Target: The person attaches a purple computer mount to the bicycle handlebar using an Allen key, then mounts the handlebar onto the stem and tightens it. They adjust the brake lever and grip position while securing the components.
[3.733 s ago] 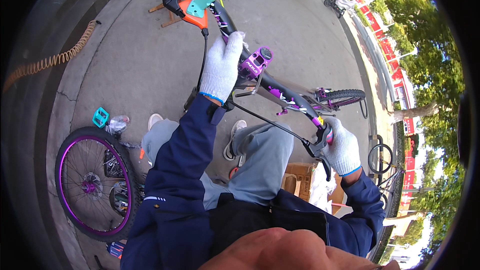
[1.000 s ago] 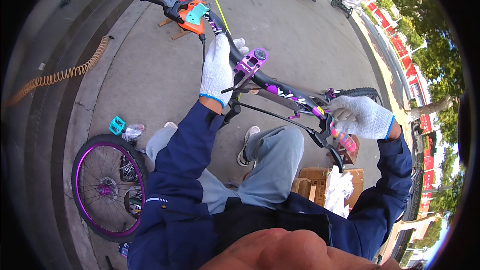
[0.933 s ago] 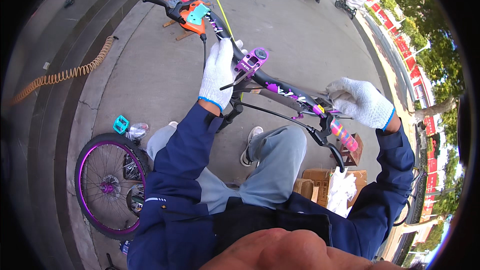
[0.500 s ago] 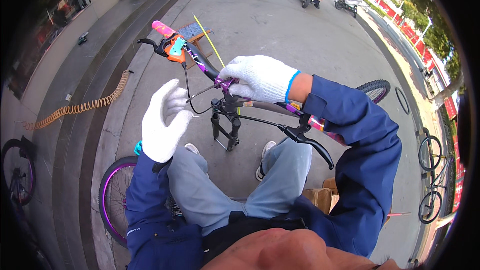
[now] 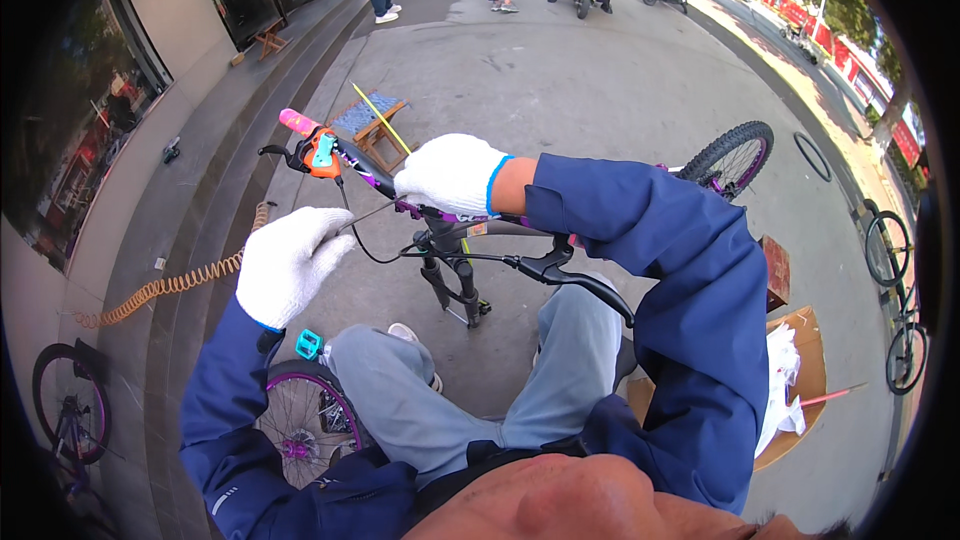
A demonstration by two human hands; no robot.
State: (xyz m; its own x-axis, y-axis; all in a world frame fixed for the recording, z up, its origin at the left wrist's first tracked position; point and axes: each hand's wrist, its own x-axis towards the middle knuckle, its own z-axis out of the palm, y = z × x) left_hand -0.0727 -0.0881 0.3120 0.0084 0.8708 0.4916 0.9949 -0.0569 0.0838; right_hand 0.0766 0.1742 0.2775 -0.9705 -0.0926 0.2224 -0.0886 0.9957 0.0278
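Observation:
A bicycle handlebar (image 5: 362,165) with a purple stem stands in front of me, above a black fork (image 5: 466,295). My right hand (image 5: 455,175), in a white knit glove, is closed over the stem and hides most of it. From there a thin dark metal rod, looking like a hex key (image 5: 376,211), runs toward my left hand (image 5: 290,265). The gloved fingers of that hand pinch the rod's outer end. An orange and blue shifter with a black brake lever (image 5: 322,154) sits by the pink left grip. Another brake lever (image 5: 585,285) lies below my right forearm.
A wheel with purple spokes (image 5: 300,430) lies by my left leg, beside a teal pedal (image 5: 309,344). A small folding stool (image 5: 380,130) stands ahead. An orange coiled hose (image 5: 165,285) crosses the steps at left. To my right is an open cardboard box (image 5: 812,360).
My left hand has moved from open beside the rod to pinching its end. My right hand has curled further over the stem. The whole view has shifted, showing more at the right.

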